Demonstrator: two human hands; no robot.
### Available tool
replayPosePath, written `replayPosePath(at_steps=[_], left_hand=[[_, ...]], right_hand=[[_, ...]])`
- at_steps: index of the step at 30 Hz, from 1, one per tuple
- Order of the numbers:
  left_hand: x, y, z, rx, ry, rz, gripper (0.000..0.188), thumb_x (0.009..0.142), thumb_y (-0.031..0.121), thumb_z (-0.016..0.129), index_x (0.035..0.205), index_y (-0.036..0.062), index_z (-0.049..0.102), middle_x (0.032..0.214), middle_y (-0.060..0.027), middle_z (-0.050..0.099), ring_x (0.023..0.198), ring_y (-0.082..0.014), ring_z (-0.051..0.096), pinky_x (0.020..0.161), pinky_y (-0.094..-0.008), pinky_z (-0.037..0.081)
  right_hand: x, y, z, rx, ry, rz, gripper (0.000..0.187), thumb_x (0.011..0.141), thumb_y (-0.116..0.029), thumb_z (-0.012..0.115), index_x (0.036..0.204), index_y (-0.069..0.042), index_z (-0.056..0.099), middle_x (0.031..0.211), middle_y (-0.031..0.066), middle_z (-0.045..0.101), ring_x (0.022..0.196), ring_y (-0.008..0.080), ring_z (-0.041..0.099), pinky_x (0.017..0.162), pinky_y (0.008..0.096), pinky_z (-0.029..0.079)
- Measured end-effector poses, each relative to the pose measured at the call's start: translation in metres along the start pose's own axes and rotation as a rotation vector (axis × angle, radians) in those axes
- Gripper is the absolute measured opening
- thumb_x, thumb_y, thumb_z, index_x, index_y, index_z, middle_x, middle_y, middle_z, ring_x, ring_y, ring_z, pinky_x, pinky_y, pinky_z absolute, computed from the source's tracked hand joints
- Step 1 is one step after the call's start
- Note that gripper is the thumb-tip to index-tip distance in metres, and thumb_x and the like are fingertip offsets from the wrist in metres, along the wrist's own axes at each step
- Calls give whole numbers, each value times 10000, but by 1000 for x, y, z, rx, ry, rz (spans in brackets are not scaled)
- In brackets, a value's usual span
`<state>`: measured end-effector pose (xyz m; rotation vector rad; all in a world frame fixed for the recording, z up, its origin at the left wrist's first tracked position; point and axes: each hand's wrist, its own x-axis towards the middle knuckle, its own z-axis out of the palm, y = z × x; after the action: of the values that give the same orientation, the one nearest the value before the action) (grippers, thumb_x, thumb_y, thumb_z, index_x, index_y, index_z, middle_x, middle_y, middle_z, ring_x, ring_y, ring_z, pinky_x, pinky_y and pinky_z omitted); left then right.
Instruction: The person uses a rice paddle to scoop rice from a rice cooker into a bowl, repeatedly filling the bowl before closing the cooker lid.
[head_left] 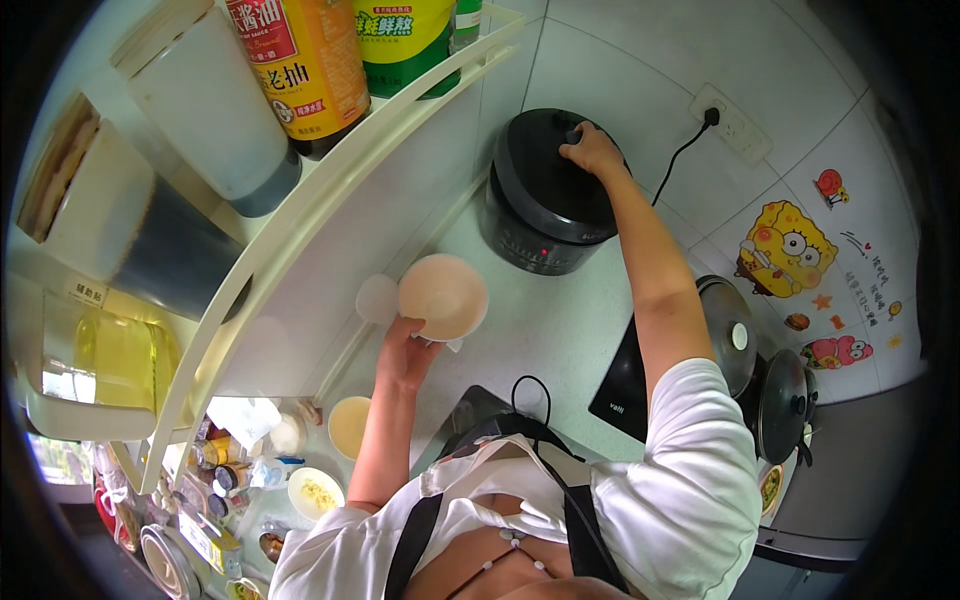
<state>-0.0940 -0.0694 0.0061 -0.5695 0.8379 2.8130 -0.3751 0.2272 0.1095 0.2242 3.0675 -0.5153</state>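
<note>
In my left hand (404, 356) is a pale pinkish bowl (446, 290), gripped at its near rim and held over the counter; the thumb lies over the edge. No food can be made out inside. My right arm reaches far forward, and the fingers of my right hand (596, 154) close round the handle on the lid of a black electric cooker (545, 240). A small red light glows on the cooker's front. Its lid (550, 165) appears seated on the body. Beside the bowl, against the wall, shows a pale round shape (376, 299) whose kind I cannot tell.
A curved shelf (330, 150) holding sauce bottles and containers overhangs the left. At right, lidded pots (728, 330) stand by a black cooktop (622, 395). A cord runs to a wall socket (733, 122). A yellowish bowl (350, 426) and a white bowl (316, 494) sit lower left.
</note>
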Motion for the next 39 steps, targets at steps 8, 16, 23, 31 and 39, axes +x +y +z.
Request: replayPosePath(at_steps=[8, 16, 23, 31, 39], left_hand=[[3, 1, 3, 8, -40, -27, 472, 759, 54, 533, 1219, 19, 435, 1217, -129, 461, 1110, -296, 479, 907, -447, 446], [1, -5, 14, -14, -44, -43, 437, 744, 78, 537, 1176, 43, 481, 1123, -75, 510, 1044, -225, 504, 864, -405, 461], [-22, -13, 13, -4, -11, -9, 441, 793, 80, 507, 1224, 28, 427, 1247, -137, 442, 1141, -310, 463, 907, -480, 449], [-96, -40, 20, -21, -58, 103, 559, 760, 134, 513, 1289, 24, 372, 1281, -145, 427, 1178, -323, 438, 975, -484, 377], [-177, -66, 11, -43, -30, 283, 592, 728, 115, 544, 1284, 25, 361, 1265, -152, 435, 1158, -321, 460, 938, -479, 407]], right_hand=[[3, -11, -23, 81, 140, 19, 700, 671, -450, 593, 1246, -73, 463, 1207, 166, 541, 1127, 307, 511, 927, 385, 413], [-6, 3, -94, 293, 325, -42, 686, 646, -446, 617, 1166, -13, 503, 900, 164, 646, 750, 267, 642, 720, 361, 483], [-81, 39, -94, 217, 377, -66, 648, 648, -385, 621, 1188, -51, 495, 1138, 178, 576, 1082, 317, 536, 900, 379, 419], [-181, 59, -69, 160, 439, -188, 530, 642, -318, 607, 1127, -118, 535, 1130, 136, 551, 1064, 303, 528, 886, 386, 425], [-252, 67, -46, 194, 369, -506, 491, 642, -273, 622, 1108, -145, 537, 1086, 105, 554, 1000, 313, 554, 851, 393, 440]])
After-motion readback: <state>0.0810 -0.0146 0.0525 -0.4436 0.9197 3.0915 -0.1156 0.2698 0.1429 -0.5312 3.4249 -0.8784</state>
